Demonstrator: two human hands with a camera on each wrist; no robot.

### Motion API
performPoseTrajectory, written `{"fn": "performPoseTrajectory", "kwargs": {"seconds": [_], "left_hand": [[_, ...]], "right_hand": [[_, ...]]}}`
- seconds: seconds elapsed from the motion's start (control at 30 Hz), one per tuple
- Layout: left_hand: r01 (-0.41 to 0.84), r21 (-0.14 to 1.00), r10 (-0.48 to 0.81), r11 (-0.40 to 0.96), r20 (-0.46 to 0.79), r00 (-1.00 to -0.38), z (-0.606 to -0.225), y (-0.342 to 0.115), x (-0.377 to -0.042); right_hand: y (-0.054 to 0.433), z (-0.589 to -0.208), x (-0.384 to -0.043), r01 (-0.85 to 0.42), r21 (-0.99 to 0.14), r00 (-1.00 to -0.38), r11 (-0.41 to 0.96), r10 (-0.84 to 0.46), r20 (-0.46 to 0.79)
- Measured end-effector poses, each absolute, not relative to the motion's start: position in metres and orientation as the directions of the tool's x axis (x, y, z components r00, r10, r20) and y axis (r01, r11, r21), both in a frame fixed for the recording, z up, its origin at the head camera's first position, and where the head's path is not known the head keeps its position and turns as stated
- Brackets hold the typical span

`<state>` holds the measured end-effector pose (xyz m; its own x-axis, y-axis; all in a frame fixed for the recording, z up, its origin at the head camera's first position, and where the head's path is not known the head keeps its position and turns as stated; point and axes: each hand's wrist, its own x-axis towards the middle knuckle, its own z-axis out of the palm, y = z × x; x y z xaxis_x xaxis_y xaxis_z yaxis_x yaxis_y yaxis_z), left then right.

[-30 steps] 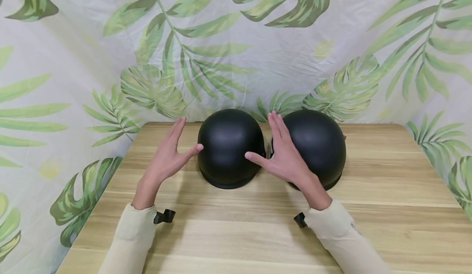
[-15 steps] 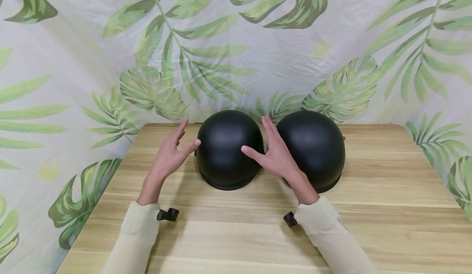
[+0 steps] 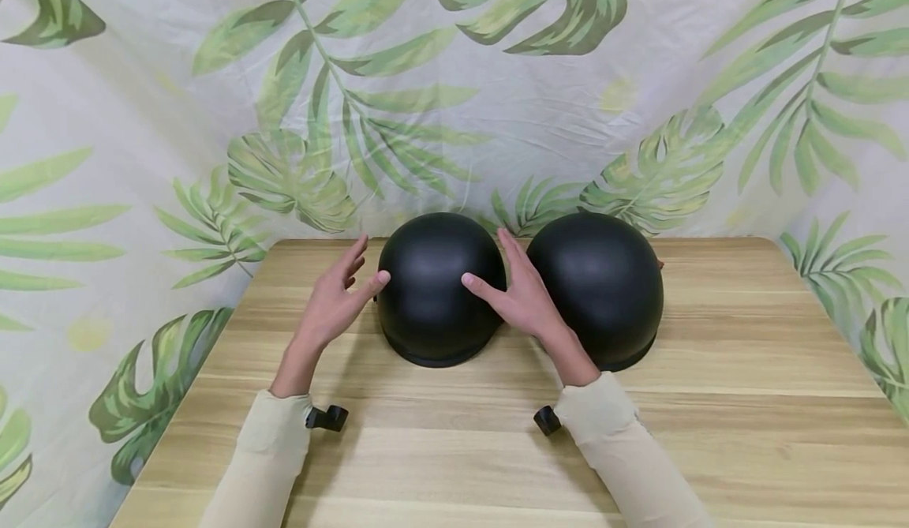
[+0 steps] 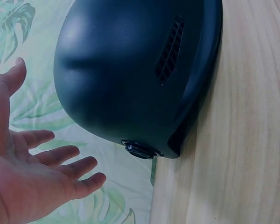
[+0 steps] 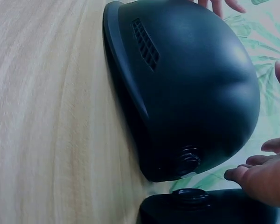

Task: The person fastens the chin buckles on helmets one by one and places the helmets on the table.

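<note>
Two matte black helmets rest dome-up, side by side on the table. At the left helmet's [image 3: 436, 307] left side is my left hand [image 3: 334, 303], its fingers extended and thumb spread. The left wrist view shows a gap between this hand [image 4: 32, 177] and the helmet [image 4: 116, 74], which has a slotted vent and a round side fitting. My right hand [image 3: 521, 299] is raised between the helmets, thumb in front of the left one, fingers extended. In the right wrist view that hand [image 5: 270, 177] appears apart from the helmet [image 5: 196, 88]. The right helmet [image 3: 604, 291] stands partly behind my right wrist.
Both helmets stand toward the far edge of the wood-grain table [image 3: 440, 457]. Behind it hangs a pale cloth [image 3: 540, 141] with green leaf prints. Small black wrist mounts [image 3: 328, 418] stick out from both cream sleeves [image 3: 266, 457].
My right hand has shifted left, toward the left helmet. My left hand has come slightly right and nearer to it. The helmets stay in place on the table.
</note>
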<state>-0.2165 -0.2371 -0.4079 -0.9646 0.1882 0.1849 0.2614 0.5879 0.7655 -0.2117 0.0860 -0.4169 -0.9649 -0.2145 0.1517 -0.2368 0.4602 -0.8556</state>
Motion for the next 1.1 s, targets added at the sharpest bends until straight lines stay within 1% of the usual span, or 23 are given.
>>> {"fn": "performPoseTrajectory", "kwargs": {"seconds": [0.2, 0.43, 0.83, 0.93, 1.1], "left_hand": [[0.247, 0.792, 0.180, 0.557, 0.175, -0.968, -0.411, -0.234, -0.217], [0.227, 0.813, 0.181, 0.536, 0.152, -0.972, -0.417, -0.232, -0.217], [0.152, 0.852, 0.176, 0.501, 0.072, -0.982, -0.425, -0.231, -0.218], [0.123, 0.847, 0.174, 0.517, 0.036, -0.984, -0.425, -0.232, -0.218], [0.112, 0.838, 0.194, 0.534, 0.008, -0.981, -0.426, -0.233, -0.217]], "right_hand": [[0.084, -0.421, -0.216, -0.198, -0.863, -0.974, 0.464, -0.195, 0.118], [0.081, -0.428, -0.219, -0.187, -0.870, -0.976, 0.457, -0.189, 0.111], [0.076, -0.433, -0.218, -0.144, -0.883, -0.982, 0.447, -0.175, 0.072], [0.074, -0.433, -0.216, -0.133, -0.888, -0.984, 0.440, -0.168, 0.064], [0.072, -0.435, -0.215, -0.141, -0.886, -0.985, 0.441, -0.157, 0.078]]}}
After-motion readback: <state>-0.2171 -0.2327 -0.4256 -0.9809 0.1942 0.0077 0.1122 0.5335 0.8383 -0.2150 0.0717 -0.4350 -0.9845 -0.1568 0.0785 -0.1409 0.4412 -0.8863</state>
